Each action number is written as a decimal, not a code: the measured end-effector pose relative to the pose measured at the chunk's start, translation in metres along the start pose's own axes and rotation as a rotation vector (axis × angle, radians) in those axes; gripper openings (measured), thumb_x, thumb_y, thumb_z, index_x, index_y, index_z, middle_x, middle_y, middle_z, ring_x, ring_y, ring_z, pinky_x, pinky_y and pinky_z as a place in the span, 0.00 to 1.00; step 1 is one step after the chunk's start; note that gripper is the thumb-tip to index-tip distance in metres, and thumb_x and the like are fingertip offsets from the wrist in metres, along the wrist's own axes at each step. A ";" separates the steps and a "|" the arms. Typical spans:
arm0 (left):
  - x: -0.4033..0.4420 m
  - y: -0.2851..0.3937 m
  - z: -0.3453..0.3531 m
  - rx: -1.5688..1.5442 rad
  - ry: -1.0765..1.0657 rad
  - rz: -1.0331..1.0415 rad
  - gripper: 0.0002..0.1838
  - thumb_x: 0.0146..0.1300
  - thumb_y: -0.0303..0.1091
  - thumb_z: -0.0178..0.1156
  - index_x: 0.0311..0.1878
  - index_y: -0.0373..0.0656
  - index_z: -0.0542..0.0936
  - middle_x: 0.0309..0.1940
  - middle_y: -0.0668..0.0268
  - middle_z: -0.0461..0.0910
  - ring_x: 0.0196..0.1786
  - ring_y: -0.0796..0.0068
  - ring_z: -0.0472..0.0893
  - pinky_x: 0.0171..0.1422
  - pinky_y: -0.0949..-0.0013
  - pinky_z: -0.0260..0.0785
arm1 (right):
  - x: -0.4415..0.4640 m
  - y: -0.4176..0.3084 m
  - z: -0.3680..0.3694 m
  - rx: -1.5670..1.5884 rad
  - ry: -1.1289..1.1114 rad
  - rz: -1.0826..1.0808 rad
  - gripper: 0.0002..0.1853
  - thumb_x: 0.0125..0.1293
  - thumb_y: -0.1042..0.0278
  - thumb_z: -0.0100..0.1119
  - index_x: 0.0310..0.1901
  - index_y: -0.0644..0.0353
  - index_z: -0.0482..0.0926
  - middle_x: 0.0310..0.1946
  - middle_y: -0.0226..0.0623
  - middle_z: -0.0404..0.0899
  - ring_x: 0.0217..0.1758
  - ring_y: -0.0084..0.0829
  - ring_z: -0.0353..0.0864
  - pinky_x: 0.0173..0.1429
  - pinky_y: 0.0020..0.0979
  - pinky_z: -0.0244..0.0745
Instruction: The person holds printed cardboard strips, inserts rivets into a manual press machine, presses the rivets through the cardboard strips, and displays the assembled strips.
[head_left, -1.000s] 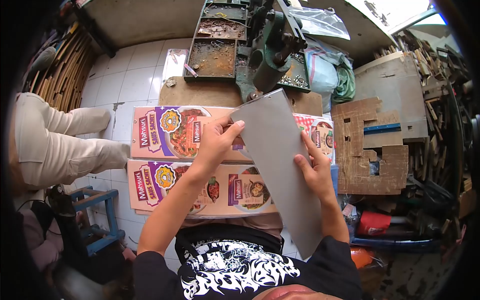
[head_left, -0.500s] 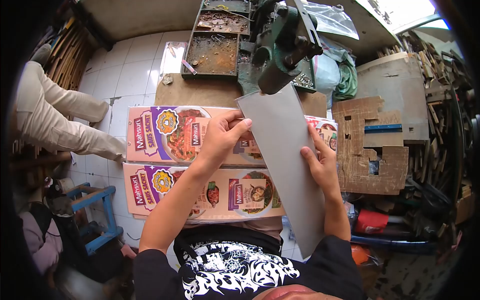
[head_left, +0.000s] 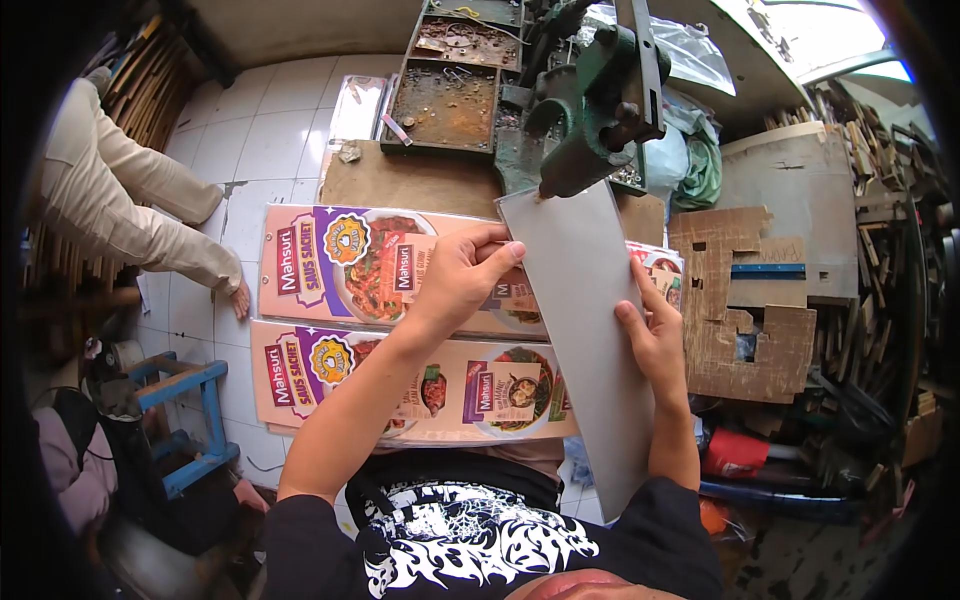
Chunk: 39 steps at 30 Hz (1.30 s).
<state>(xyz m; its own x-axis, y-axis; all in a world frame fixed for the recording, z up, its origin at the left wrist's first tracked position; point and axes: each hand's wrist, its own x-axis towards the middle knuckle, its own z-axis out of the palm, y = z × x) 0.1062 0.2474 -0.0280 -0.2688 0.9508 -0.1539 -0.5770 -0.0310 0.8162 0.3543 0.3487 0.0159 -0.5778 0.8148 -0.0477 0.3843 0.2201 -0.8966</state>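
A long grey sheet (head_left: pixel 583 330) slants across the middle, its far end beneath the head of a green press (head_left: pixel 590 140). My left hand (head_left: pixel 465 275) pinches the sheet's left edge near that end, thumb on top. On the opposite edge, my right hand (head_left: pixel 655 335) grips with its thumb on the face and its fingers along the side. Under my left hand and forearm lie an upper pile of printed "Mahsuri" sheets (head_left: pixel 385 250) and a lower pile of printed sheets (head_left: pixel 330 385). The sheet covers part of both piles; its underside is hidden.
A metal parts tray (head_left: pixel 445 105) with small bits stands left of the press. Cut brown board (head_left: pixel 715 290) and stacked scraps (head_left: pixel 880 270) are on the right. A blue stool frame (head_left: pixel 190 425) and another person's legs (head_left: pixel 150 220) are at the left.
The whole view has shifted slightly, so the press, piles and sheet appear farther right. Both hands keep the same hold on the sheet.
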 end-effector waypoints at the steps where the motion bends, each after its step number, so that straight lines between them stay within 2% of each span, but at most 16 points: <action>1: 0.000 0.000 0.000 -0.001 0.001 0.000 0.16 0.70 0.28 0.58 0.55 0.24 0.76 0.43 0.56 0.85 0.44 0.73 0.85 0.52 0.71 0.80 | -0.001 0.000 -0.001 0.005 -0.001 0.017 0.30 0.66 0.77 0.61 0.70 0.64 0.67 0.63 0.51 0.75 0.61 0.27 0.76 0.63 0.27 0.71; 12: 0.001 0.000 0.003 0.015 0.042 0.010 0.15 0.70 0.29 0.59 0.52 0.23 0.77 0.39 0.58 0.85 0.40 0.75 0.84 0.48 0.73 0.79 | 0.000 -0.002 -0.001 0.025 -0.015 0.025 0.29 0.68 0.77 0.59 0.70 0.65 0.66 0.65 0.47 0.74 0.62 0.26 0.75 0.63 0.27 0.71; 17: 0.003 -0.002 0.003 0.024 0.039 0.020 0.17 0.70 0.29 0.60 0.52 0.23 0.76 0.39 0.58 0.85 0.39 0.75 0.85 0.46 0.74 0.79 | 0.002 -0.008 -0.001 0.036 -0.023 0.071 0.29 0.67 0.78 0.59 0.70 0.66 0.66 0.64 0.46 0.75 0.61 0.26 0.75 0.64 0.26 0.70; 20: 0.002 -0.002 0.002 0.024 0.040 0.020 0.17 0.70 0.30 0.61 0.53 0.23 0.76 0.40 0.57 0.85 0.38 0.75 0.85 0.45 0.75 0.79 | 0.002 -0.001 -0.002 0.012 -0.009 0.028 0.30 0.67 0.79 0.59 0.70 0.65 0.66 0.63 0.45 0.76 0.60 0.25 0.75 0.64 0.26 0.70; 39: 0.003 0.000 0.003 0.059 0.022 0.010 0.17 0.70 0.29 0.60 0.52 0.22 0.77 0.39 0.56 0.85 0.36 0.74 0.85 0.42 0.74 0.80 | 0.002 -0.006 -0.002 -0.030 -0.017 0.012 0.29 0.67 0.77 0.59 0.70 0.64 0.67 0.64 0.47 0.75 0.64 0.29 0.74 0.65 0.28 0.69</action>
<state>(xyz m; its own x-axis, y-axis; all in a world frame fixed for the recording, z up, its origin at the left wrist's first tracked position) 0.1073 0.2507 -0.0267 -0.2915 0.9435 -0.1574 -0.5282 -0.0216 0.8489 0.3526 0.3499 0.0217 -0.5851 0.8083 -0.0658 0.4123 0.2266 -0.8824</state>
